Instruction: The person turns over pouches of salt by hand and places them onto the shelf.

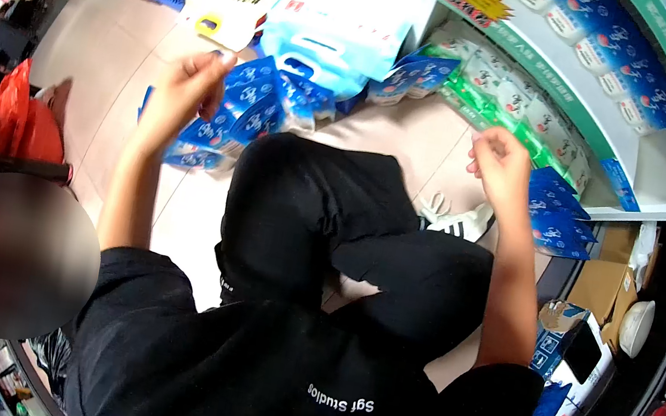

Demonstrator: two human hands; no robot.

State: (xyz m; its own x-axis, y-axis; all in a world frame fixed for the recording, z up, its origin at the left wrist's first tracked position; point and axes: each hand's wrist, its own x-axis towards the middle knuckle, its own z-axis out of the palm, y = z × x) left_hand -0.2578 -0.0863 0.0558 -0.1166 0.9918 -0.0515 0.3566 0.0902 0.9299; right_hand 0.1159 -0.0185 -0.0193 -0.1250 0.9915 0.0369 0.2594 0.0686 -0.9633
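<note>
Left hand (196, 82): grip narrow, fingers curled, in front of the blue packs (249, 103) on the floor (136, 46). Right hand (499, 158): grip narrow too, fingers curled in, near the green packs (488, 109) at the shelf (649, 162). Can't tell if either pinches something small. White shoe (466, 221) sits below right hand.

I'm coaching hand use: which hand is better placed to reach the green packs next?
Probably the right hand: it looks nearer the green packs, while the left hand is across by the blue packs on the floor.
</note>
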